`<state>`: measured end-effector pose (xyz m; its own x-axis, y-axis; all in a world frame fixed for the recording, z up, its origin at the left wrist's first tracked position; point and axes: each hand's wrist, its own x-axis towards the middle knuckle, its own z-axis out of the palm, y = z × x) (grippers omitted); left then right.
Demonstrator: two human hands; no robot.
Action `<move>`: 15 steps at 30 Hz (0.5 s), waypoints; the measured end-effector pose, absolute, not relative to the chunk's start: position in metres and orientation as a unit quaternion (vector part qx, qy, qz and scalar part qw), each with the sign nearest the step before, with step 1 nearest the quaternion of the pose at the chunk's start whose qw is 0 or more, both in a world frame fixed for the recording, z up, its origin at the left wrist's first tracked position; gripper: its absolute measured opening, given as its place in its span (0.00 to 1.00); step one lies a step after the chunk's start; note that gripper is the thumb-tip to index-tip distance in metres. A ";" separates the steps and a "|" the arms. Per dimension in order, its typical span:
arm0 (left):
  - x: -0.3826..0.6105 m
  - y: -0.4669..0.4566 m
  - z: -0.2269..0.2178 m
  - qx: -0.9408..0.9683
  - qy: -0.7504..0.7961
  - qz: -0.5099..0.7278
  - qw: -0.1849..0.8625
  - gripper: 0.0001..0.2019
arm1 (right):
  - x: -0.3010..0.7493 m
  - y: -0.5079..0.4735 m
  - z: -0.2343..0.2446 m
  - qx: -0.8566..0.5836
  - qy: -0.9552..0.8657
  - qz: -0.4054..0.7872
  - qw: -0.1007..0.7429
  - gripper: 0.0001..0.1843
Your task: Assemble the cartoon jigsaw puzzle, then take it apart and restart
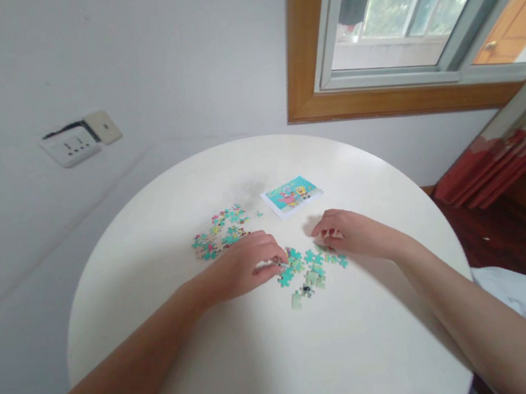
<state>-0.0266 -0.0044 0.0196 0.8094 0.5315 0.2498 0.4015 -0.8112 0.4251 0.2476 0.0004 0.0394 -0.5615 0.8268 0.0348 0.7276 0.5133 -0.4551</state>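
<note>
1. The bare left hand (248, 262), fingers curled, is beside loose teal and pale-green jigsaw pieces (313, 277).
2. The bare right hand (356, 233) bends its fingers at their other side.
3. A rectangular teal cartoon picture card (293, 195) lies beyond, on the round white surface (294, 365).

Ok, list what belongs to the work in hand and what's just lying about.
In the work:
- puzzle pieces between left hand and right hand
- second pile beyond left hand
- picture card
- white table

Just around:
- wall socket
- window
- curtain

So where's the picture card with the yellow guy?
In the head view, the picture card lies on the white table, just right of centre, beyond the left hand and the right hand.
</note>
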 end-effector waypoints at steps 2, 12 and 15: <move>-0.029 -0.004 0.019 0.930 0.259 0.179 0.190 0.07 | 0.245 0.002 0.036 -0.448 -0.864 0.187 0.136 0.15; -0.036 -0.002 0.026 0.917 0.316 0.159 0.183 0.08 | 0.235 -0.008 0.046 -0.345 -0.895 0.240 0.150 0.15; -0.038 -0.002 0.024 0.910 0.336 0.149 0.190 0.09 | 0.238 -0.012 0.053 -0.342 -0.887 0.283 0.126 0.15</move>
